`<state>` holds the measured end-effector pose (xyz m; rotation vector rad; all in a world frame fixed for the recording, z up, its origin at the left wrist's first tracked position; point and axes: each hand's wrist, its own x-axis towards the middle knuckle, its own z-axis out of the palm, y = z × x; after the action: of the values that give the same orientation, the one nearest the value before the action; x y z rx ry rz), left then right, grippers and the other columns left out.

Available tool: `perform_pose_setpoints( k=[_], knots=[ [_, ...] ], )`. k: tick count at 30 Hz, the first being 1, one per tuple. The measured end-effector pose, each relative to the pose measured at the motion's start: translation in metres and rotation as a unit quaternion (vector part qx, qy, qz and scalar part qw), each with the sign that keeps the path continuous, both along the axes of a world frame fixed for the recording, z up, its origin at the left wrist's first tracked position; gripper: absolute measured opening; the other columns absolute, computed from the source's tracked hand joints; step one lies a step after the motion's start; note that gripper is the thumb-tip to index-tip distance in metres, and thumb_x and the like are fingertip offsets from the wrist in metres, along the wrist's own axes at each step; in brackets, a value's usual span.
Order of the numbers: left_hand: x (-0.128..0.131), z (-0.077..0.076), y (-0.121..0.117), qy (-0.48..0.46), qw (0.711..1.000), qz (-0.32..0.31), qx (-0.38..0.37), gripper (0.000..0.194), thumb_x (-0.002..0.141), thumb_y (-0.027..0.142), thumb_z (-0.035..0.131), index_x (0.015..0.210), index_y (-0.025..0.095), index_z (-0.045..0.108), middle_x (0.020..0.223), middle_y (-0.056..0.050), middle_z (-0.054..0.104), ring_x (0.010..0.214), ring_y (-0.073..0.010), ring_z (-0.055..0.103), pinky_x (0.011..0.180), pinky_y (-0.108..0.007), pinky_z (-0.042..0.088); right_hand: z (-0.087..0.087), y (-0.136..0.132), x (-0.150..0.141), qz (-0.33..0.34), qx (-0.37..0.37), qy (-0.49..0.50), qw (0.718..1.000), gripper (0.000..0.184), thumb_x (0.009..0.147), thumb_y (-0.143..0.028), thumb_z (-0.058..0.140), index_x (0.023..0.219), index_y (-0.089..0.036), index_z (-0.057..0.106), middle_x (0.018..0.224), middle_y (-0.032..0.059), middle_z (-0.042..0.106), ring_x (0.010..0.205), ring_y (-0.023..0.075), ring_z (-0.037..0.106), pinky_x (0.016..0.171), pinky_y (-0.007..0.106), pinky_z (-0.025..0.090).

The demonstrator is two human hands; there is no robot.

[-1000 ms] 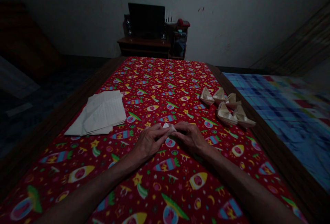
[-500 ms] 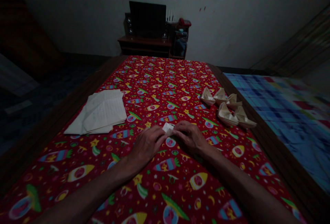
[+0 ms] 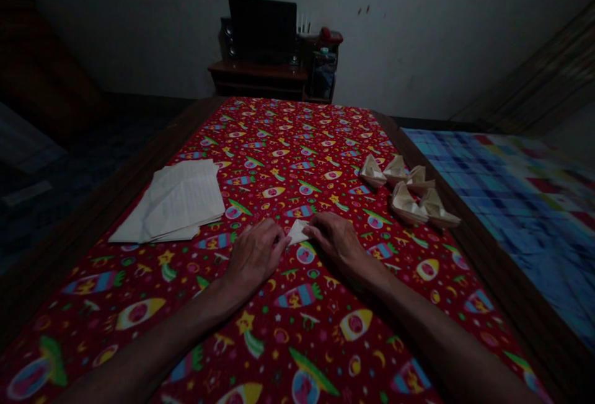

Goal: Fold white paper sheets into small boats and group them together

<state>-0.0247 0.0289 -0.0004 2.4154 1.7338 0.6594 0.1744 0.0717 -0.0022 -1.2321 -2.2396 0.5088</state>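
Observation:
A small folded piece of white paper [image 3: 297, 232] lies low over the red patterned cloth [image 3: 297, 342], between my two hands. My left hand [image 3: 260, 248] has its fingers curled, with thumb and fingertips closed on the paper's left corner. From the other side my right hand [image 3: 335, 237] pinches the right part, and its fingers cover that edge. To the left rests a stack of paper sheets [image 3: 179, 199], the top ones faintly printed. Several folded paper boats [image 3: 409, 202] stand in a cluster on the right side of the cloth.
Dark wooden borders [image 3: 418, 162] run along both sides of the cloth. Beyond the far end stands a brown desk [image 3: 260, 72] with a monitor [image 3: 263, 29], speakers and a red telephone [image 3: 331, 35]. A blue checked sheet [image 3: 493, 206] spreads at the right. The room is dim.
The paper now shows a pointed, triangular outline where it looked squarer before. My left hand has shifted slightly left; the right hand stays near the same place. The view has tilted a little.

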Motion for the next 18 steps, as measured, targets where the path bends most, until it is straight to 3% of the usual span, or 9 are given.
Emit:
perform_pose_setpoints(
  k=[5, 7, 10, 15, 18],
  knots=[
    [0.0009, -0.0022, -0.0014, 0.009, 1.000, -0.008, 0.012, 0.016, 0.090, 0.030, 0.048, 0.080, 0.019, 0.054, 0.081, 0.000, 0.057, 0.076, -0.0171, 0.054, 0.069, -0.031, 0.037, 0.0015, 0.0002, -0.0024, -0.011, -0.001, -0.011, 1.000, 0.019, 0.089, -0.032, 0.052, 0.081, -0.018, 0.063, 0.076, 0.0022, 0.063, 0.069, 0.0136, 0.055, 0.064, 0.023, 0.038],
    [0.0017, -0.0017, -0.0020, 0.010, 1.000, -0.012, 0.023, 0.010, 0.089, 0.028, 0.049, 0.089, 0.020, 0.055, 0.088, -0.002, 0.058, 0.082, -0.0185, 0.054, 0.072, -0.032, 0.039, 0.0005, 0.0004, -0.0028, -0.013, 0.001, -0.012, 1.000, 0.020, 0.089, -0.033, 0.052, 0.081, -0.018, 0.063, 0.075, 0.0015, 0.063, 0.068, 0.0131, 0.055, 0.062, 0.023, 0.036],
    [0.0034, 0.0017, -0.0030, 0.015, 0.998, -0.025, 0.047, 0.018, 0.089, 0.024, 0.050, 0.105, 0.020, 0.055, 0.099, -0.005, 0.057, 0.091, -0.0209, 0.053, 0.078, -0.034, 0.041, -0.0011, 0.0006, -0.0032, -0.022, 0.002, -0.014, 1.000, 0.021, 0.088, -0.035, 0.052, 0.082, -0.018, 0.064, 0.074, 0.0013, 0.063, 0.067, 0.0131, 0.055, 0.062, 0.022, 0.036],
    [0.0072, 0.0043, -0.0055, 0.056, 0.992, -0.082, 0.078, 0.029, 0.087, 0.016, 0.050, 0.115, 0.021, 0.056, 0.111, -0.007, 0.058, 0.101, -0.0239, 0.051, 0.083, -0.039, 0.044, 0.0000, 0.0000, -0.0047, -0.034, 0.012, -0.037, 0.999, 0.021, 0.088, -0.035, 0.053, 0.079, -0.018, 0.063, 0.072, 0.0006, 0.061, 0.067, 0.0135, 0.054, 0.061, 0.023, 0.035],
    [0.0085, -0.0002, -0.0079, 0.071, 0.984, -0.137, 0.089, 0.033, 0.087, 0.012, 0.049, 0.119, 0.016, 0.054, 0.122, -0.008, 0.057, 0.115, -0.0246, 0.046, 0.095, -0.042, 0.040, 0.0006, -0.0016, -0.0059, -0.040, 0.027, -0.043, 0.998, 0.021, 0.088, -0.035, 0.053, 0.078, -0.018, 0.061, 0.072, 0.0009, 0.060, 0.067, 0.0136, 0.053, 0.061, 0.023, 0.035]
  ],
)
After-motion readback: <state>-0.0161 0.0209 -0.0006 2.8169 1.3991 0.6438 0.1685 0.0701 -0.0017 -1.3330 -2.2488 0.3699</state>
